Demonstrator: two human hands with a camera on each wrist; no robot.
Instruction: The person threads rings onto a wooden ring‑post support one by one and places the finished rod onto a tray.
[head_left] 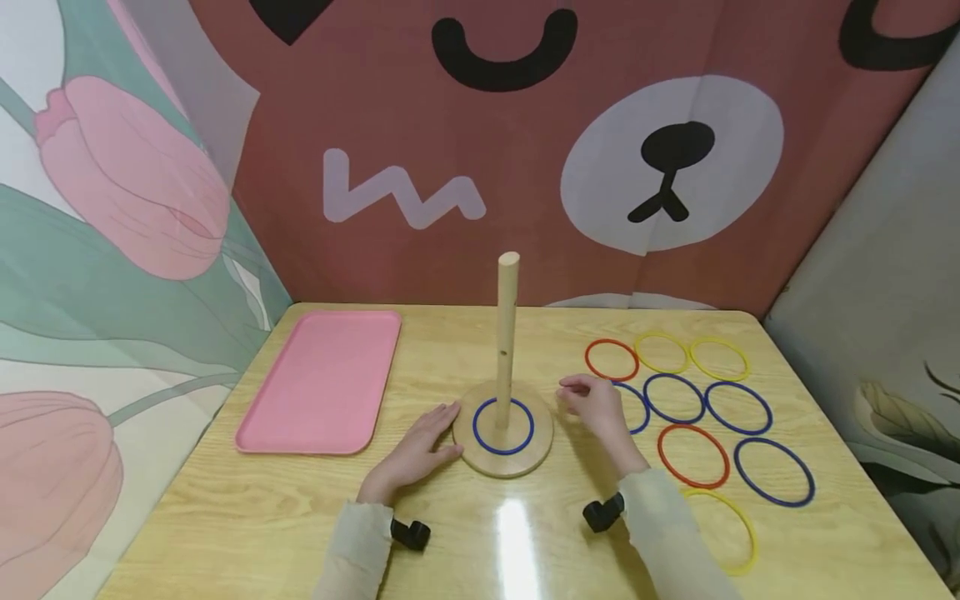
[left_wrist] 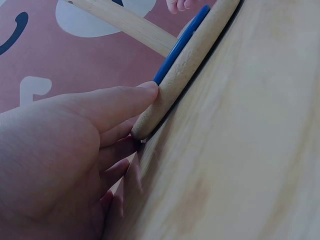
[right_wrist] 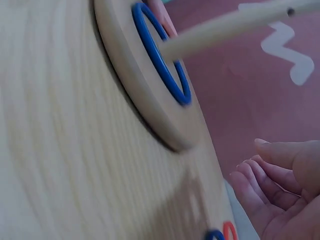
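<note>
A round wooden base (head_left: 540, 454) with an upright wooden peg (head_left: 507, 325) stands mid-table. Around the peg's foot, a blue ring (head_left: 476, 429) lies flat on the base. My left hand (head_left: 416, 450) touches the base's left edge; in the left wrist view its thumb (left_wrist: 125, 102) rests at the upper rim, with the other fingers spread along the side. To the right of the base my right hand (head_left: 596, 408) hovers over the table, fingers loosely bent and holding nothing. Behind it lies another blue ring (head_left: 647, 414), partly covered by the hand.
Several red, yellow and blue rings lie flat at the right, among them a red ring (head_left: 725, 467), a yellow ring (head_left: 752, 533) and a blue ring (head_left: 811, 483). A pink tray (head_left: 322, 383) is at the left. A printed curtain (head_left: 525, 150) hangs behind the table.
</note>
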